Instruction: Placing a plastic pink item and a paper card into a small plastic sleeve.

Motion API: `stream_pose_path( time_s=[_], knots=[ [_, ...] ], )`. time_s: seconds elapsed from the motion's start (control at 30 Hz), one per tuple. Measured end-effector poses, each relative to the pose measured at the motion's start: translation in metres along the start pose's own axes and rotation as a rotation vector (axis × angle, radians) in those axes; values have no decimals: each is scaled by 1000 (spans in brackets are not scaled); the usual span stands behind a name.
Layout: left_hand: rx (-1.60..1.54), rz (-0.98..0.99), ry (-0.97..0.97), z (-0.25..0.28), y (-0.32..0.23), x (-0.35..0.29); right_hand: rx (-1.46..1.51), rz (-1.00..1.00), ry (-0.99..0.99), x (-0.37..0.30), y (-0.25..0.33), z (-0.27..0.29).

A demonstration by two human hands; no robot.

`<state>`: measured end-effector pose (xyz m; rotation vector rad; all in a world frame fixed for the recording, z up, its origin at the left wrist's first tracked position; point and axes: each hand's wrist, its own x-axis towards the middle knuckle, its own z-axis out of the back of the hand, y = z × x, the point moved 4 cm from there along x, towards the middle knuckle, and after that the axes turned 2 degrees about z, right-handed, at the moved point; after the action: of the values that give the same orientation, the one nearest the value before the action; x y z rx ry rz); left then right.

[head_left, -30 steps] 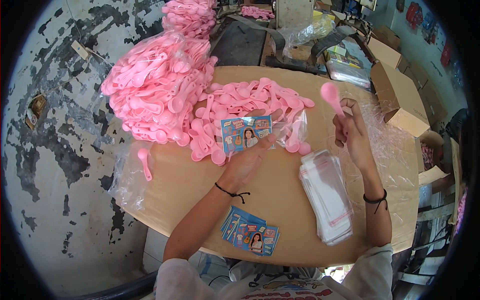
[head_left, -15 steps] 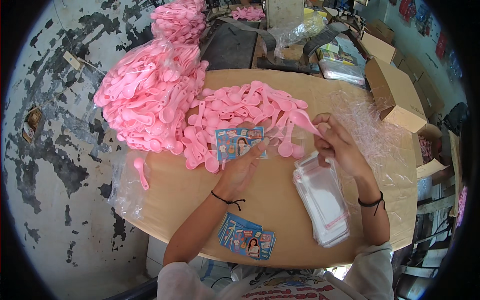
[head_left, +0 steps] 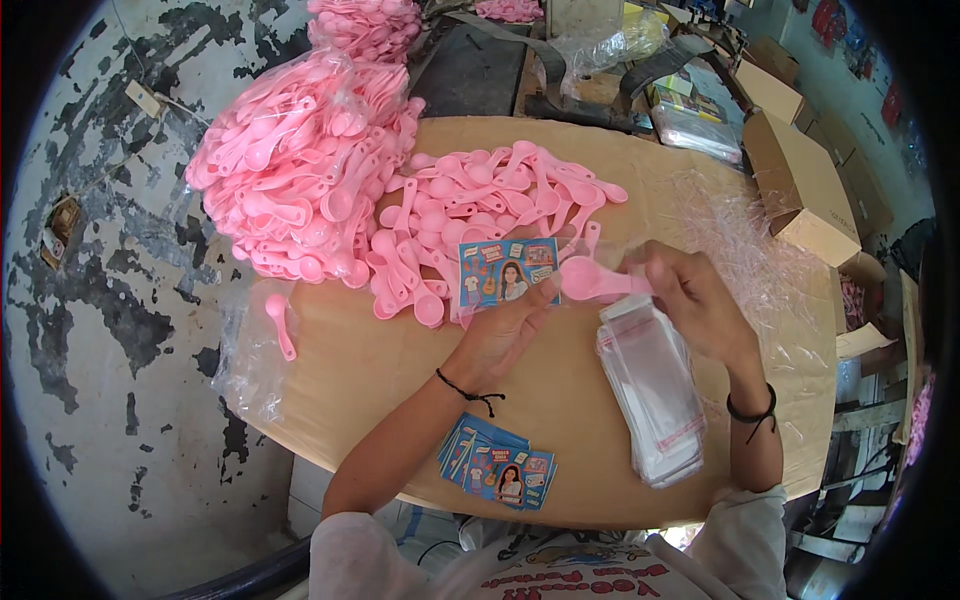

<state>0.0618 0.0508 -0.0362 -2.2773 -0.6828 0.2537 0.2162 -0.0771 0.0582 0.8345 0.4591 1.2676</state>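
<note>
My left hand [head_left: 510, 335] is closed on a blue printed card [head_left: 485, 275], which appears to sit in a clear plastic bag whose edges are hard to make out. Thumb in front, its other fingers are hidden behind the card. My right hand [head_left: 695, 300] pinches a pink plastic spoon [head_left: 588, 279] by its handle. The spoon's bowl points left, at the card's right edge, by the clear film; whether it is inside the bag I cannot tell. Below my right hand lies a stack of clear bags [head_left: 655, 400]. A fanned stack of blue cards [head_left: 500, 470] lies near the table's front edge.
Loose pink spoons [head_left: 475, 195] are heaped beyond my hands on the brown table [head_left: 390, 390]. A big clear sack of spoons [head_left: 300, 170] stands at left, near a single spoon [head_left: 281, 327] on plastic film. Plastic shreds [head_left: 740, 250] and cardboard boxes [head_left: 800, 190] are at right.
My right hand has brought the spoon down, and its bowl now lies level beside the card. The card in my left hand has shifted slightly right in the picture.
</note>
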Motion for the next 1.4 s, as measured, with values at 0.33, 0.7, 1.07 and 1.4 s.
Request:
stream_pose_path(
  time_s=[0.33,0.7,1.07,1.4],
  knots=[
    [-147,88,284,-31,5,5,26,220,-338,-24,45,26],
    [1385,-609,251,-48,4,-12,-27,120,-302,-16,45,-6],
    [931,-134,356,-42,10,-19,190,183,-361,-8,22,3],
    [864,-56,391,-54,-13,-16,172,209,-273,-21,27,3]
  ],
)
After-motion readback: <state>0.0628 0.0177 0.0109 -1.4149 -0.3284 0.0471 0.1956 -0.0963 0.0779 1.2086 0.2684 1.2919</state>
